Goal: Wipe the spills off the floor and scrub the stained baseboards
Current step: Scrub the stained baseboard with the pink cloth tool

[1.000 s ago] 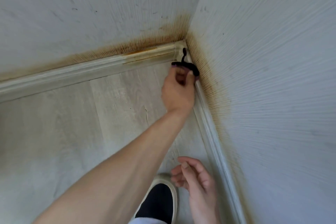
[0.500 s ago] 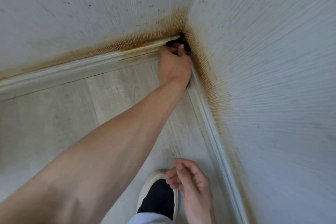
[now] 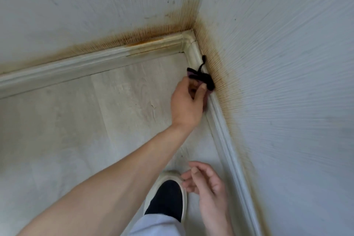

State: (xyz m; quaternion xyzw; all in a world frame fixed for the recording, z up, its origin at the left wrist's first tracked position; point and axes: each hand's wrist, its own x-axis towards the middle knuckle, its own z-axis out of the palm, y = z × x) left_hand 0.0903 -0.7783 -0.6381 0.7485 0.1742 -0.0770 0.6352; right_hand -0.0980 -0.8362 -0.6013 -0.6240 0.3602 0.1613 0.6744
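From the head view we see our left hand (image 3: 186, 101) gripping a small purple cloth with a black trailing loop (image 3: 203, 79), pressed against the rust-stained, cream moulded baseboard (image 3: 220, 120) near the corner. Our right hand (image 3: 206, 184) hangs loosely curled, holding nothing.

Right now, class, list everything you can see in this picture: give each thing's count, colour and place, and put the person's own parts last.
Walls: two, pale grey with brown staining low down, meeting at the corner.
Baseboards: two, cream, along the foot of each wall; orange-brown stain on the rear one near the corner.
Floor: one, pale wood-look boards.
Cloth: one, black and purple, against the right baseboard.
Shoe: one, cream with dark opening, bottom centre.
Trouser leg: one, white, bottom edge.
Left hand: one, grips the cloth.
Right hand: one, loosely curled, holds nothing, near the shoe.
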